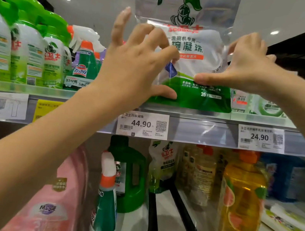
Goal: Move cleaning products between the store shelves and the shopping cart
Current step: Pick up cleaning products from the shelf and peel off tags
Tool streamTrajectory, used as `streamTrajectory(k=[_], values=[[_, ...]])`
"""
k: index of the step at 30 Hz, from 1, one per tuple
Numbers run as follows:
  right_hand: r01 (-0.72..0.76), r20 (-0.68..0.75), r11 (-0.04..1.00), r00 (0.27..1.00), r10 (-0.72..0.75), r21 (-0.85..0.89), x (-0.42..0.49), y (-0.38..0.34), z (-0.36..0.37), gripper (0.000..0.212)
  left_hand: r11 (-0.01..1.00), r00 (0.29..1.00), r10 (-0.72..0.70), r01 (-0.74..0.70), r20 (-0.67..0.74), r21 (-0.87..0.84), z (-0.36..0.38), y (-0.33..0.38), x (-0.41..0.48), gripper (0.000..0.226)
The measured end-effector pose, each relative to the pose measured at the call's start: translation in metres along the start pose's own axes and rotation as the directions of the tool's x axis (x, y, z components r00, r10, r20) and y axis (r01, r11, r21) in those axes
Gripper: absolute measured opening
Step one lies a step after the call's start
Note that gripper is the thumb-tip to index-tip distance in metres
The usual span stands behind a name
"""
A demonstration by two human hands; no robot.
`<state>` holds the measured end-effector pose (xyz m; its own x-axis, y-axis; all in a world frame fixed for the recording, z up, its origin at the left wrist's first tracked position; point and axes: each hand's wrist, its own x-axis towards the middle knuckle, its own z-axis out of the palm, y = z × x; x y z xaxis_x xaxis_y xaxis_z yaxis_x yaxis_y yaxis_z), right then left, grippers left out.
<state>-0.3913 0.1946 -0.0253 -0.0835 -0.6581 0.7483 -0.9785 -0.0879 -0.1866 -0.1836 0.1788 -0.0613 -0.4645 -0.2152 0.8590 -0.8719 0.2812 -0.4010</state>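
Pouch (194, 45) of dishwasher cleaning beads, tall, white and green with a knight's-helmet logo, stands at the front edge of the upper shelf (215, 115), above a price tag (142, 124) reading 44.90. Whether its base rests on the shelf or hangs just above it cannot be told.

Both hands hold it. The left hand (139, 65) has its thumb pressed under the lower green part and three fingers curled against the front; its forefinger points up, free. The right hand (248, 70) has a pinching grip on the right edge, thumb on the front and fingers behind.

Risks, as judged: the pouch looks soft and top-heavy, so it may fold or tip forward off the shelf if either grip loosens. The left hand is near a green spray bottle (86, 62) and could knock it over.

Containers: the pouch's label shows 26, and its contents are hidden. To the left stand white bottles with green caps (27, 46), contents not visible. On the shelf below are a pink pack (56, 190), a teal spray bottle (105, 206), a green jug (130, 174), clear bottles (201, 176) of pale yellow liquid, and a yellow bottle (240, 204) of amber liquid. No shopping cart is in view.
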Motion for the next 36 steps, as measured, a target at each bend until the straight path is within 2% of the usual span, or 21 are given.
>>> streamTrajectory(k=[2,5,9,11,13,15,17,18,19,20,22,24,29,31,33,34,36], values=[[0.009,-0.036,1.000,0.999,-0.008,0.020,0.004,-0.003,0.003,0.120,1.000,0.998,0.010,-0.011,0.061,0.006,0.005,0.003,0.006,0.070],[0.036,-0.030,0.996,0.999,-0.038,-0.077,0.010,-0.005,0.009,0.115,0.999,0.992,0.013,-0.006,0.129,-0.054,0.017,0.004,0.008,0.062],[0.047,0.040,0.930,0.999,-0.035,-0.365,0.010,-0.001,0.000,0.076,0.995,0.994,0.015,-0.004,0.112,-0.101,0.019,0.001,0.007,0.049],[0.044,0.035,0.915,0.999,-0.032,-0.401,0.005,-0.006,-0.005,0.063,0.993,0.985,0.053,-0.035,0.162,-0.114,0.017,0.004,0.009,0.047],[0.023,0.006,0.901,1.000,-0.023,-0.433,-0.003,-0.014,-0.006,0.060,0.986,0.968,0.101,-0.066,0.228,-0.156,0.018,0.007,0.012,0.043],[0.054,-0.118,0.847,0.984,-0.136,-0.529,-0.014,-0.020,-0.003,0.054,0.965,0.950,0.131,-0.057,0.285,-0.255,0.016,0.007,0.016,0.034],[0.239,-0.195,0.838,0.907,-0.373,-0.491,-0.026,-0.028,0.001,0.038,0.915,0.936,0.129,0.015,0.327,-0.403,0.013,0.009,0.017,0.022],[0.369,-0.162,0.853,0.878,-0.450,-0.369,-0.031,-0.033,0.002,0.026,0.889,0.925,0.132,0.049,0.356,-0.456,0.013,0.011,0.017,0.020],[0.449,-0.070,0.873,0.881,-0.468,-0.188,-0.032,-0.036,0.004,0.018,0.875,0.904,0.135,0.084,0.407,-0.478,0.012,0.014,0.018,0.020],[0.440,0.093,0.897,0.896,-0.435,-0.039,-0.031,-0.039,0.007,0.018,0.873,0.871,0.132,0.124,0.474,-0.472,0.012,0.016,0.019,0.020],[0.338,0.384,0.939,0.859,-0.337,0.067,-0.020,-0.039,0.014,0.021,0.877,0.787,0.104,0.217,0.608,-0.430,0.015,0.017,0.022,0.019],[0.264,0.533,0.964,0.811,-0.240,0.032,-0.005,-0.038,0.027,0.021,0.857,0.719,0.100,0.288,0.688,-0.426,0.022,0.015,0.029,0.024],[0.280,0.654,0.953,0.744,-0.139,-0.116,0.031,-0.040,0.057,0.026,0.883,0.513,0.110,0.342,0.851,-0.320,0.047,0.014,0.055,0.021],[0.301,0.675,0.943,0.727,-0.128,-0.145,0.043,-0.041,0.069,0.024,0.932,0.433,0.069,0.294,0.899,-0.213,0.059,0.014,0.063,0.024],[0.336,0.686,0.924,0.716,-0.125,-0.182,0.055,-0.039,0.087,0.023,0.975,0.402,0.034,0.188,0.915,-0.119,0.069,0.015,0.068,0.021],[0.339,0.709,0.918,0.699,-0.100,-0.205,0.060,-0.038,0.096,0.028,0.983,0.415,0.025,0.156,0.910,-0.098,0.072,0.016,0.068,0.021],[0.329,0.737,0.915,0.673,-0.055,-0.233,0.068,-0.034,0.107,0.046,0.982,0.394,0.018,0.165,0.919,-0.090,0.080,0.019,0.065,0.033]])
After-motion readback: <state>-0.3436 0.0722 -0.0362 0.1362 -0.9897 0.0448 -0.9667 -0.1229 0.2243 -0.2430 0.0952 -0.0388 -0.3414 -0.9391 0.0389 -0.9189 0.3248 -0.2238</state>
